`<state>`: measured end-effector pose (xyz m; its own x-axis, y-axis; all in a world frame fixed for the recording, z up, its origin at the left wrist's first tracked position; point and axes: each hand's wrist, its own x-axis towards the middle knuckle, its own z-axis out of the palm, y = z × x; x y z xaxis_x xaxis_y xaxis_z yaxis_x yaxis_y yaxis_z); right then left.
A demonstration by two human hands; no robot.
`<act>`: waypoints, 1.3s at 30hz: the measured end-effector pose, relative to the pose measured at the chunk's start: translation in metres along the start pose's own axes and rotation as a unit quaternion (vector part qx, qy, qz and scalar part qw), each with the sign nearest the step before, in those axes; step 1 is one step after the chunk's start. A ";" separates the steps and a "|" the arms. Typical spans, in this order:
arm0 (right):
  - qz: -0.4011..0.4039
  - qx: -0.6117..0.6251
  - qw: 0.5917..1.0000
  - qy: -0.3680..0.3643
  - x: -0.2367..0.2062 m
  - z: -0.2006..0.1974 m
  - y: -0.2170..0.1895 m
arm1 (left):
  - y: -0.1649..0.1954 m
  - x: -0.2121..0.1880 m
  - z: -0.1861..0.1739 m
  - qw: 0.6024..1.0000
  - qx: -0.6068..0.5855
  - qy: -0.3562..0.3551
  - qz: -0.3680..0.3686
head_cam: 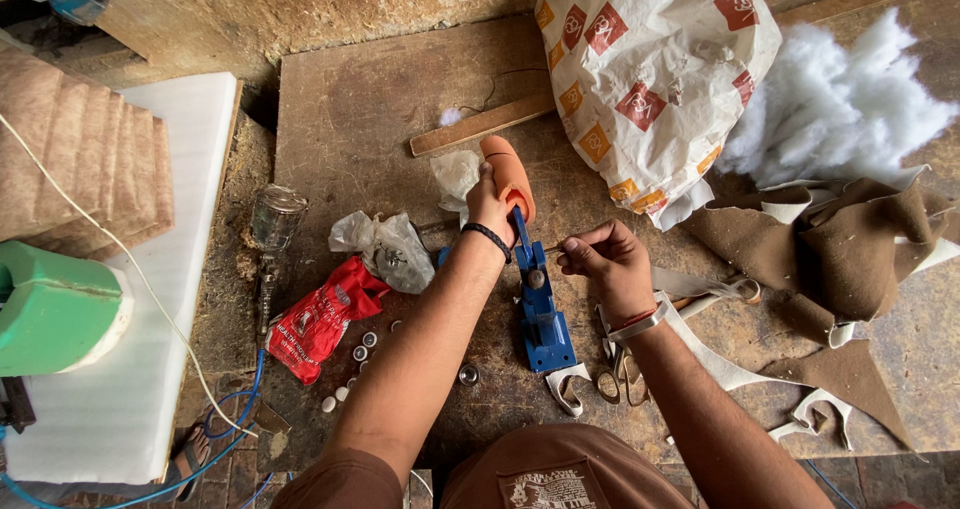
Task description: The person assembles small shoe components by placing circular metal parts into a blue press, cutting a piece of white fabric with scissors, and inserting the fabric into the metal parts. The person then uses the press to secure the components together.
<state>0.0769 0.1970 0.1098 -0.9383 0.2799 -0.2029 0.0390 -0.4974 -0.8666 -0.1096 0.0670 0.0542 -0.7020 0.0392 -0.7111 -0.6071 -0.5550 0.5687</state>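
Left hand [490,204] grips matt orange plastic handle [510,177], smooth; below the grip, glossy blue painted metal press [541,309]. Right hand [607,264] just right of it. Under both, rough worn wood bench [380,109]. Left of grip: shiny red plastic packet [318,321], crinkled clear bag [385,249]. Right: matt brown felt cloth [840,249], fluffy white stuffing [835,104].

The left hand [490,204] covers the neck of the orange handle [509,177]. What the right hand [607,261] pinches is too small to identify. Scissors [618,374] lie partly under the right forearm. The green block [55,309], far left, is cropped. Contents of the clear bag [388,249] are indistinct.
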 end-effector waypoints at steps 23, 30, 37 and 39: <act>-0.045 -0.087 0.992 -0.084 0.010 -0.014 -0.009 | -0.014 0.010 -0.019 0.998 -0.022 -0.049 0.034; -0.083 -0.070 0.985 -0.137 0.009 -0.017 -0.009 | -0.014 0.015 -0.010 0.999 0.030 0.023 0.015; -0.052 -0.081 0.991 -0.094 0.010 -0.015 0.001 | -0.012 0.014 -0.015 0.998 -0.035 -0.048 0.015; -0.060 -0.080 0.991 -0.093 0.009 -0.014 0.004 | -0.011 0.014 -0.017 0.999 -0.026 -0.032 0.007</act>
<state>0.0737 0.2089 0.0987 -0.9858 0.1667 -0.0192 -0.0372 -0.3283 -0.9438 -0.1059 0.0598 0.0311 -0.7343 0.0835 -0.6736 -0.5775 -0.5983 0.5554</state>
